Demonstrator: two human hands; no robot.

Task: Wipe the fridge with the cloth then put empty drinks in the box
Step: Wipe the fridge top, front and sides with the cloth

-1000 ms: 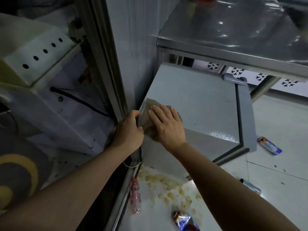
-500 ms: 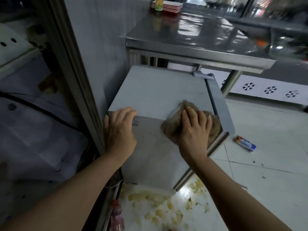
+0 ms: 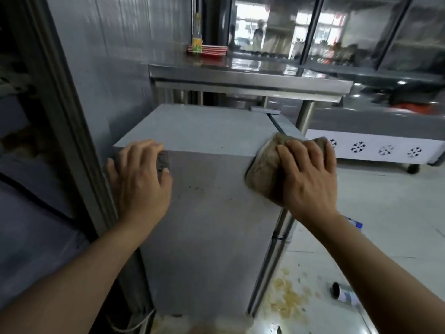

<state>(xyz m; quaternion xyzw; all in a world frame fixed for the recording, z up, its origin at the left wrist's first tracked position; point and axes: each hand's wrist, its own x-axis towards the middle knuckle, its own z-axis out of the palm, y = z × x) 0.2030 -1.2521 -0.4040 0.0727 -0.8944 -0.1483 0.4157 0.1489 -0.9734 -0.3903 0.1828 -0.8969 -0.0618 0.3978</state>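
One cam, head-worn, wide-angle. It's looking fwd and down from just above the fridge (image 3: 204, 126), near enough that fridge top and near side are filling the centre. Both arms are reaching in from the bottom corners, left hand (image 3: 142, 186) and right hand (image 3: 310, 184) at mid-frame. Desk (image 3: 240, 79) is showing behind, floor (image 3: 385, 213) at right; straight lines are bowing twd the edges.

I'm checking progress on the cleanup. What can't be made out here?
All in the head view:
Box: not in frame.
Can on the floor: far end behind the right forearm; empty or not, unclear.
Blue item by the right wrist: mostly hidden by the arm.
Fridge door face: turned away.
Cloth: half under the right hand.
Dark patch: partly covered by the left hand.
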